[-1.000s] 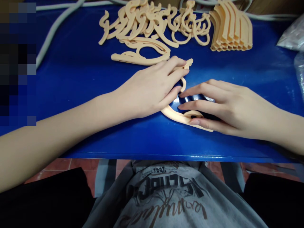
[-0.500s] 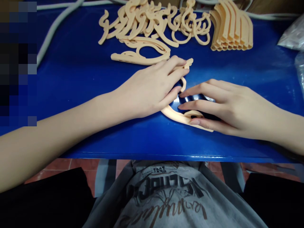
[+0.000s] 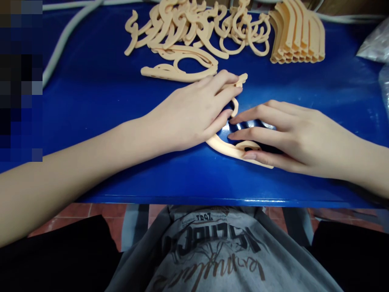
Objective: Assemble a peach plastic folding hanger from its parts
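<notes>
On the blue table, a beige plastic folding hanger (image 3: 223, 147) lies partly hidden under my hands. My left hand (image 3: 202, 105) is over its middle, fingers curled down on the far arm and close to the small hook (image 3: 235, 107). From the right, my right hand (image 3: 284, 136) reaches in with its fingers spread. Its thumb rests on the near arm of the hanger, while the other fingertips hover around the gap by the hook. Two similar beige hangers (image 3: 179, 75), folded, lie just beyond my left hand.
Behind them sits a tangled heap of beige hook and arm pieces (image 3: 182, 28). A neat stack of curved beige arms (image 3: 298, 36) stands at the back right. Clear plastic bags (image 3: 375, 46) lie at the right edge, and a white cable (image 3: 65, 44) runs along the back left.
Both hands and the hanger hold nearly the same position. Only a very slight shift of the whole view shows.
</notes>
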The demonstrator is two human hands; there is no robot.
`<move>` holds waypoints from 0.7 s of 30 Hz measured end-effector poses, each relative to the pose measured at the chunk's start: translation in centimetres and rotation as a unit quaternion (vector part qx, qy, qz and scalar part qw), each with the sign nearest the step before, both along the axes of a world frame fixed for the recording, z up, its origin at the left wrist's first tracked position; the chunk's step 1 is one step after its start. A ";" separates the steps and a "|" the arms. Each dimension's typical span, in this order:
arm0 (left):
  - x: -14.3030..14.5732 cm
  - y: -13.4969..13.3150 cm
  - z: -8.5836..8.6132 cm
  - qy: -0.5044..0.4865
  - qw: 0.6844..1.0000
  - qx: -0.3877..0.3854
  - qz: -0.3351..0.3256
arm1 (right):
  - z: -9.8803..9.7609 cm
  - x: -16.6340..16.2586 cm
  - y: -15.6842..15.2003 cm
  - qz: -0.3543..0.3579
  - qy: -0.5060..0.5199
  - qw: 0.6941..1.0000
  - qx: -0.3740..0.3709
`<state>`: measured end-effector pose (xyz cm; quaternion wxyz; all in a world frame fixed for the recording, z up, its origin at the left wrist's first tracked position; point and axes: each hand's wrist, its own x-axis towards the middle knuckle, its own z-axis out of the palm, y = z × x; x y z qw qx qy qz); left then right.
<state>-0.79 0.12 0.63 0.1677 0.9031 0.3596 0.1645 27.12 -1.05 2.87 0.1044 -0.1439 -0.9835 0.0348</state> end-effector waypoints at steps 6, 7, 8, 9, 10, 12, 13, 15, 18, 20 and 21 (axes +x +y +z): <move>0.0 0.0 -0.1 -0.004 1.000 0.000 -0.004 | -0.1 0.0 -0.1 -0.011 -0.010 1.000 -0.002; 0.0 0.0 0.0 -0.001 1.000 -0.002 -0.002 | -0.1 0.0 -0.1 -0.011 -0.013 1.000 0.002; 0.0 0.0 0.0 0.002 1.000 -0.003 -0.001 | -0.1 0.0 -0.1 -0.009 -0.012 1.000 0.006; 0.0 -0.1 0.1 0.006 1.000 -0.004 -0.001 | -0.1 0.0 -0.1 -0.006 -0.009 1.000 0.009; 0.0 -0.1 0.1 0.009 1.000 -0.004 -0.001 | -0.1 0.0 -0.1 -0.003 -0.006 1.000 0.010; 0.1 -0.1 0.1 0.009 1.000 -0.001 -0.002 | -0.1 -0.1 -0.1 0.003 -0.001 1.000 0.011; 0.1 -0.1 0.1 0.007 1.000 -0.001 -0.002 | 0.0 -0.1 -0.1 0.006 -0.001 1.000 0.011; 0.1 0.0 0.0 0.001 1.000 -0.003 -0.001 | 0.0 -0.1 -0.1 0.011 0.000 1.000 0.014; 0.0 0.2 -0.1 -0.001 1.000 -0.005 0.007 | 0.2 -0.1 -0.1 0.007 -0.002 1.000 0.013; -0.1 0.3 -0.2 -0.003 1.000 0.004 0.016 | 0.2 0.0 -0.1 0.001 -0.004 1.000 0.007; -0.2 0.3 -0.2 -0.003 1.000 0.008 0.020 | 0.1 0.0 -0.1 -0.001 -0.003 1.000 0.002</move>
